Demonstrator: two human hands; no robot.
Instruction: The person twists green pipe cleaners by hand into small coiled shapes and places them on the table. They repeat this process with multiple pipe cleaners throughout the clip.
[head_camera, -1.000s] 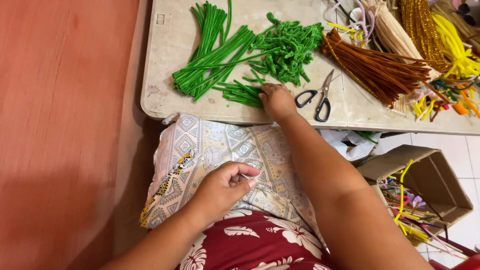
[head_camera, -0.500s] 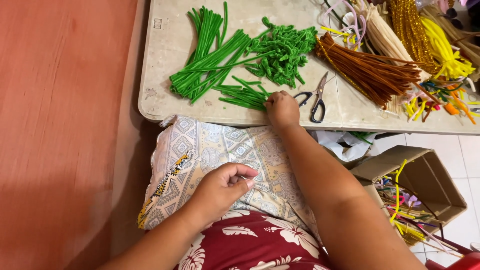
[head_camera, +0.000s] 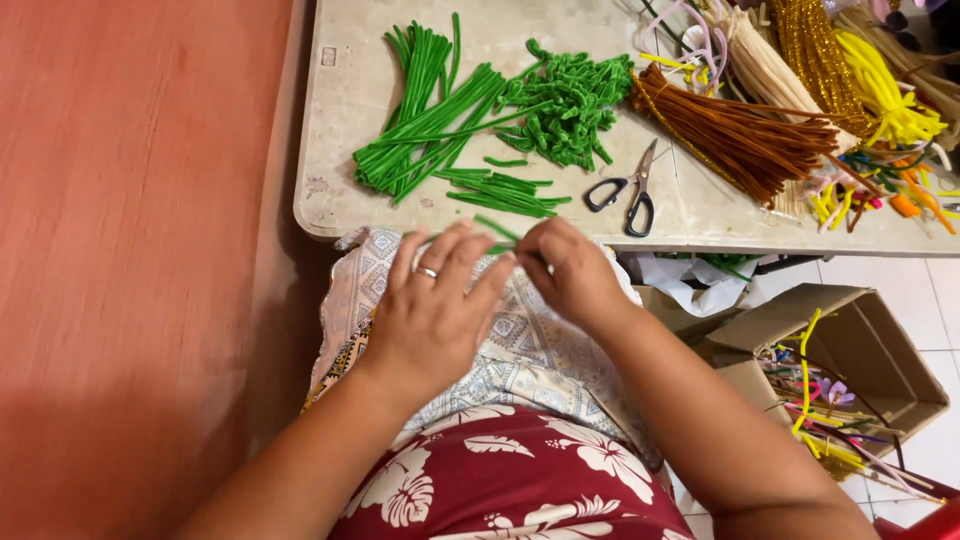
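Left hand (head_camera: 435, 310) and right hand (head_camera: 570, 270) met over patterned cushion (head_camera: 520, 350), near table edge (head_camera: 330, 215); both pinched short green pipe cleaner (head_camera: 495, 228). Green pile (head_camera: 500, 190) just beyond; scissors (head_camera: 625, 190) right.

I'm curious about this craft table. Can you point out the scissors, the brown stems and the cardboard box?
scissors (head_camera: 632, 195): head view, near the pivot above the black handles.
brown stems (head_camera: 745, 135): head view, middle of the bundle.
cardboard box (head_camera: 880, 350): head view, on its inner wall.
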